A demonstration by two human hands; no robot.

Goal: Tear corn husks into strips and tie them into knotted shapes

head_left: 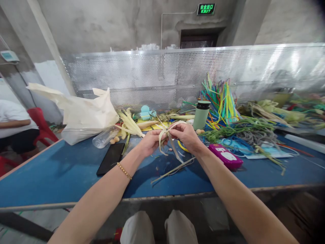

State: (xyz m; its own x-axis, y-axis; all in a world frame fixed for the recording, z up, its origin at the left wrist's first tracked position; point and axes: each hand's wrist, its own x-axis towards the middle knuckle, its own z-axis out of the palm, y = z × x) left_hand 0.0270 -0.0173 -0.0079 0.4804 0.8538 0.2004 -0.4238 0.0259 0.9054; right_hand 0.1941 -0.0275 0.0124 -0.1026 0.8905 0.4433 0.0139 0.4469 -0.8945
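Pale dried strips, which look like corn husk [175, 153], cross between my two hands above the blue table [76, 184]. My left hand [152, 141] pinches them from the left, its fingers closed. From the right, my right hand [185, 135] grips the same strips between thumb and fingers, close to my left fingertips. Several strip ends hang down toward the table and curl. Exactly how the strips cross is partly hidden by my fingers. Below the hands lies a thin dry stalk [172, 171]. Larger husks [130, 123] lie behind my left hand.
Left of my hands are a white plastic bag [86, 117], a clear bottle [101, 138] and a black phone [111, 159]. To the right stand a green tumbler [201, 115], a purple box [225, 156], colourful strips [223, 101] and green cords [233, 128]. A person [15, 122] sits at far left.
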